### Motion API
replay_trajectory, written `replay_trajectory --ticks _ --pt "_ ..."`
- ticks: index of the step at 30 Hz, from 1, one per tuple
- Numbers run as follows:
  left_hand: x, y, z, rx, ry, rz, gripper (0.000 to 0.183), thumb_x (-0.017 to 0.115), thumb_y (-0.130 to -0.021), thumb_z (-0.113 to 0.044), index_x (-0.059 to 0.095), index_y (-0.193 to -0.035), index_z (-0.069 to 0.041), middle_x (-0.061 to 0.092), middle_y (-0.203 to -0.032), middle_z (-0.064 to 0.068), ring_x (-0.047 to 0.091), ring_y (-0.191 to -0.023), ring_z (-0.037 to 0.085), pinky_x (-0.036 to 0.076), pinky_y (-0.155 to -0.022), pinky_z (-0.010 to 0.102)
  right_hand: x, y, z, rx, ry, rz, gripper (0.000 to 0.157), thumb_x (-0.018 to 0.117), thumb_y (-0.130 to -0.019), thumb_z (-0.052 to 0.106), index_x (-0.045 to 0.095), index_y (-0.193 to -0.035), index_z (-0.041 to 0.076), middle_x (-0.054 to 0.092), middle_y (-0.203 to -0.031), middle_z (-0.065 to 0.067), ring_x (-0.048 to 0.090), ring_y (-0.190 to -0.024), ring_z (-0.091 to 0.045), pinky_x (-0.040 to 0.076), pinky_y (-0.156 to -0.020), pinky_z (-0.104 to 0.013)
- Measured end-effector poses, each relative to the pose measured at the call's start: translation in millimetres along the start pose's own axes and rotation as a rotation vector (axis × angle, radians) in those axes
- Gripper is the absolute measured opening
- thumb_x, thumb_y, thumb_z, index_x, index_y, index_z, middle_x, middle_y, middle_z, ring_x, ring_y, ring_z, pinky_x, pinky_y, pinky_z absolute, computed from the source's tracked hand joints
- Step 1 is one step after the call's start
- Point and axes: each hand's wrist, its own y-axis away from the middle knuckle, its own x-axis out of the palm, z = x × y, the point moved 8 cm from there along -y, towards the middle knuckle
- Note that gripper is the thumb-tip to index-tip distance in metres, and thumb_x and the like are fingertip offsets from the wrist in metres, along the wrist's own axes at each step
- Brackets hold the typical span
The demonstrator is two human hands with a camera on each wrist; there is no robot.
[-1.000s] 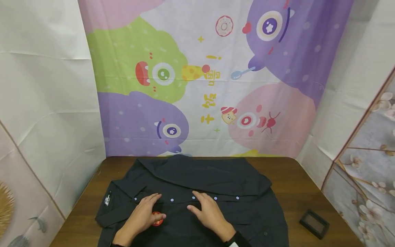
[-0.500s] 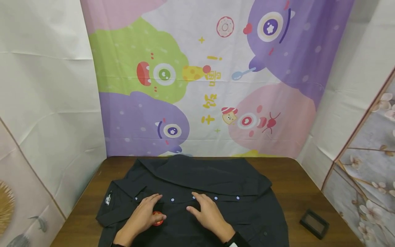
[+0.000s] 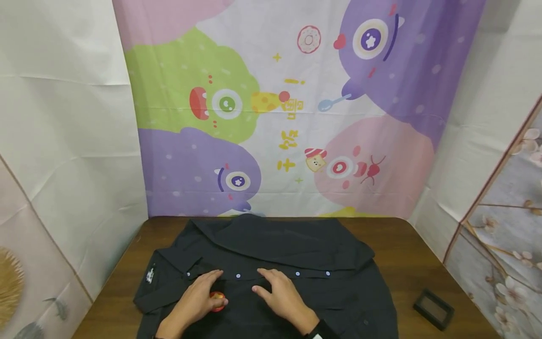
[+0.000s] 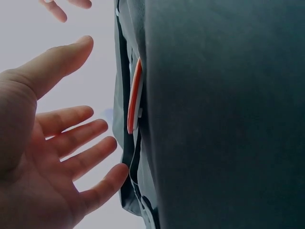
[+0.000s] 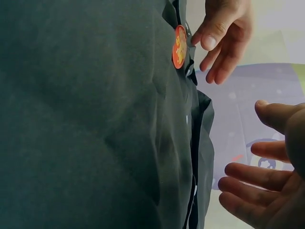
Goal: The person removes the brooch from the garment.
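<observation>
A black button-up shirt (image 3: 351, 292) lies spread out, its collar end folded over toward the back and a row of small white buttons running across it. On its left part sits a round red badge (image 3: 216, 296) with a yellow print, partly covered by my left thumb in the head view. My left hand (image 3: 192, 301) hovers beside the badge, fingers loosely extended and holding nothing. To the right, my right hand (image 3: 282, 297) is held over the shirt front, fingers spread and thumb apart. In the left wrist view the badge (image 4: 135, 98) appears edge-on against the cloth, apart from the fingers.
The shirt covers most of a brown wooden table (image 3: 398, 263). A small black rectangular frame (image 3: 434, 309) lies on the table at the right. Behind the table hangs a cartoon-monster cloth (image 3: 271, 197), with pale curtains on both sides.
My right hand has shifted slightly left, and more of the badge shows beside my left thumb. The head view has tilted a little; the shirt lies as before.
</observation>
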Motion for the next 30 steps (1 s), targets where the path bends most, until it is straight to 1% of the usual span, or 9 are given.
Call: replay_trajectory --ticks 6,14,16,20,25,30 --pt "-3.4 -0.7 2.2 0.002 -0.003 -0.018 0.070 0.086 -0.071 -0.028 0.059 -0.130 -0.003 0.057 -0.137 0.016 0.051 -0.128 0.038 0.041 -0.104 0.056 -0.3 -2.7 1.3 -0.001 0.012 0.011 0.051 0.065 -0.092 0.040 0.060 -0.132 0.009 0.066 -0.122 -0.007 0.062 -0.113 -0.024 0.051 -0.094 -0.043" --pt "-0.3 -2.9 7.1 -0.040 0.008 0.037 0.071 0.086 -0.072 -0.031 0.058 -0.132 -0.003 0.057 -0.137 0.018 0.050 -0.127 0.040 0.040 -0.104 0.057 3.0 -3.2 1.4 0.004 -0.006 0.033 0.051 0.066 -0.092 0.039 0.059 -0.132 0.008 0.066 -0.123 -0.008 0.063 -0.114 -0.025 0.052 -0.095 -0.043" --pt "0.7 -2.7 8.0 -0.044 0.011 0.045 0.071 0.086 -0.072 -0.030 0.058 -0.131 -0.003 0.057 -0.136 0.018 0.050 -0.127 0.040 0.040 -0.104 0.057 3.6 -2.9 1.5 0.008 -0.008 0.033 0.051 0.066 -0.091 0.038 0.060 -0.132 0.008 0.066 -0.123 -0.008 0.063 -0.114 -0.025 0.052 -0.095 -0.043" --pt "0.8 -1.6 10.2 -0.055 0.016 0.053 0.070 0.085 -0.072 -0.030 0.058 -0.131 -0.003 0.057 -0.136 0.018 0.050 -0.127 0.041 0.040 -0.103 0.058 4.7 -2.8 5.2 -0.010 -0.008 0.027 0.050 0.067 -0.091 0.036 0.060 -0.131 0.008 0.066 -0.123 -0.008 0.063 -0.114 -0.025 0.052 -0.095 -0.042" --pt "0.5 -0.5 10.3 -0.049 0.013 0.050 0.068 0.085 -0.072 -0.029 0.059 -0.130 -0.004 0.058 -0.135 0.017 0.050 -0.127 0.041 0.040 -0.103 0.058 6.2 -3.1 6.0 -0.013 -0.016 0.026 0.049 0.068 -0.091 0.036 0.061 -0.131 0.008 0.067 -0.122 -0.008 0.063 -0.113 -0.025 0.052 -0.094 -0.043" --pt "-1.7 0.5 10.0 -0.034 -0.006 0.030 0.068 0.086 -0.071 -0.029 0.060 -0.129 -0.004 0.059 -0.134 0.018 0.051 -0.125 0.040 0.041 -0.103 0.058 6.9 -5.8 7.7 -0.027 -0.011 0.015 0.049 0.068 -0.091 0.036 0.061 -0.130 0.007 0.067 -0.119 -0.008 0.064 -0.111 -0.023 0.052 -0.093 -0.041"
